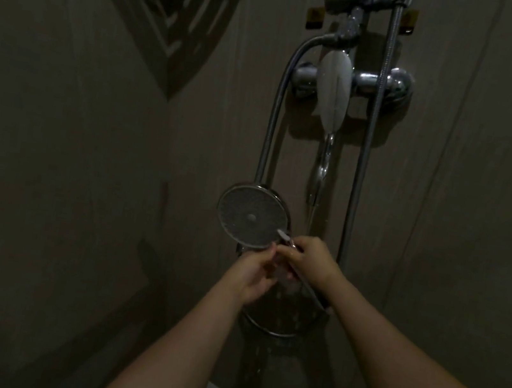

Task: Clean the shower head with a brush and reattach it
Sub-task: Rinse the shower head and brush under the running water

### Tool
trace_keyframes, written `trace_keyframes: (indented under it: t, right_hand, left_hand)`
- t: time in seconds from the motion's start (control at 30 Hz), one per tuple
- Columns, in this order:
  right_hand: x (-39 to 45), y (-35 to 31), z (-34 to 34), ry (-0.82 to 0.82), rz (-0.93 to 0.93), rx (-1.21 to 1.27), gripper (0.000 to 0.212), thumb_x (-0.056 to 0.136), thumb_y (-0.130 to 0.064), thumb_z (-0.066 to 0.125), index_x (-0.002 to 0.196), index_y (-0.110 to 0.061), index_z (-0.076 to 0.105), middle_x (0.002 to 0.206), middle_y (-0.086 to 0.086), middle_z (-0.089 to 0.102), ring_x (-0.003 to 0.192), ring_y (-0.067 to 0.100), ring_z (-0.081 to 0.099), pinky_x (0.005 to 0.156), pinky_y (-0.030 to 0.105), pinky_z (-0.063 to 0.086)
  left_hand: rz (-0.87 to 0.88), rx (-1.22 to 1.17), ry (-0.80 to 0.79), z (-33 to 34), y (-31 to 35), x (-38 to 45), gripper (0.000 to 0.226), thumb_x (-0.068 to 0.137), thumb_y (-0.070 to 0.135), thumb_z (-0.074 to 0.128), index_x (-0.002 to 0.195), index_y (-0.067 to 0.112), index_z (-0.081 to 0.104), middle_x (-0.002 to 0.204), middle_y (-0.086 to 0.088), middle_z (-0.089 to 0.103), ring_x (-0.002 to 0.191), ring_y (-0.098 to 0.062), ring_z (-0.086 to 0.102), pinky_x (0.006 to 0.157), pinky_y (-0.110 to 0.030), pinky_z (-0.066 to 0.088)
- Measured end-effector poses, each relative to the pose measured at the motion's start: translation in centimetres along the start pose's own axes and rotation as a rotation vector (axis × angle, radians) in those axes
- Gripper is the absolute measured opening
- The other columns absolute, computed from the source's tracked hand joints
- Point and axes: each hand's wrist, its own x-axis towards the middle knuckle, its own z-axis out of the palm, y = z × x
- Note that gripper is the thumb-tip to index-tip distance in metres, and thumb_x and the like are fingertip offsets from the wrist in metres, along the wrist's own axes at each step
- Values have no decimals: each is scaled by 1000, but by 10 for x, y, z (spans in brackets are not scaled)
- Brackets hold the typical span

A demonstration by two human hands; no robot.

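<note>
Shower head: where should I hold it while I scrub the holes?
Hold the shower head by its handle, coming from below, as the left hand seems to do now. The round face tilts toward you and needs to stay bare for the brush, which the right hand works at its lower right edge. The hose hangs right, so left is freer.

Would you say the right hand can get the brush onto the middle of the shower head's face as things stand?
Probably yes. The right hand holds the brush with its tip already on the lower right edge of the shower head, whose face is turned towards the person and uncovered.
</note>
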Motion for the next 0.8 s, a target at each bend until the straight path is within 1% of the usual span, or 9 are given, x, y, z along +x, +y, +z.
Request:
trace_keyframes:
  t: [0.07, 0.17, 0.27, 0.37, 0.43, 0.5, 0.6, 0.7, 0.8]
  right_hand:
    - [1, -4, 2, -28, -16, 20, 23, 86, -18, 64, 64, -19, 56, 59, 0, 58, 40, 0, 54, 45, 16, 47]
    - [2, -9, 3, -100, -33, 72, 14, 80, -12, 71, 78, -17, 57, 68, -2, 60, 51, 2, 60, 46, 12, 48]
    - [5, -4, -4, -139, -54, -81, 27, 73, -13, 78, 82, -20, 53, 72, -8, 55, 66, 6, 58, 48, 8, 42]
    - [5, 10, -18, -68, 43, -172, 26, 77, -22, 75, 73, -24, 49, 67, -5, 53, 51, 6, 55, 42, 14, 40]
    - [6, 15, -28, -15, 82, -188, 24, 80, -24, 72, 73, -23, 49, 68, -1, 55, 53, 10, 53, 42, 15, 41]
    - [6, 14, -34, 23, 91, -235, 17, 81, -26, 70, 88, -16, 58, 84, 10, 64, 69, 21, 61, 55, 21, 47]
    - [7, 6, -46, 126, 84, -308, 52, 76, -28, 75, 120, -6, 58, 114, 13, 64, 102, 24, 60, 80, 25, 44]
    - [6, -10, -61, 147, 78, -262, 49, 71, -25, 79, 114, -7, 63, 111, 10, 66, 96, 17, 59, 77, 22, 41]
    - [12, -33, -79, 238, 41, -228, 30, 80, -11, 70, 109, -6, 65, 106, 11, 66, 100, 22, 61, 77, 23, 42]
  left_hand:
    - [40, -94, -17, 2, 2, 4, 17, 93, 19, 48, 96, 11, 63, 82, -8, 70, 78, -20, 64, 62, -35, 54]
    - [149, -206, 31, 9, 10, 10, 17, 91, 11, 50, 103, 6, 62, 87, -11, 69, 73, -20, 68, 62, -33, 59]
    - [260, -401, 99, 20, 27, 14, 15, 92, 2, 48, 102, 5, 59, 93, -10, 63, 84, -20, 62, 81, -37, 53]
    - [286, -525, 127, 24, 42, 7, 15, 92, -3, 46, 88, 4, 58, 88, -9, 60, 84, -18, 58, 93, -40, 47]
    - [294, -561, 132, 25, 43, 1, 13, 91, -3, 48, 92, 5, 58, 92, -9, 61, 95, -20, 60, 105, -40, 43]
    - [275, -587, 157, 29, 38, -3, 13, 90, -1, 50, 98, 6, 58, 101, -10, 63, 112, -23, 57, 109, -42, 39]
    - [261, -619, 170, 32, 35, -7, 26, 91, 2, 51, 115, 7, 55, 123, -13, 59, 123, -26, 52, 110, -44, 37]
    - [274, -581, 174, 30, 39, -6, 35, 91, 3, 51, 126, 6, 52, 113, -10, 61, 120, -25, 53, 110, -43, 38]
    - [282, -435, 265, 24, 40, -3, 37, 90, -1, 53, 128, -2, 51, 114, -11, 61, 106, -22, 56, 105, -37, 42]
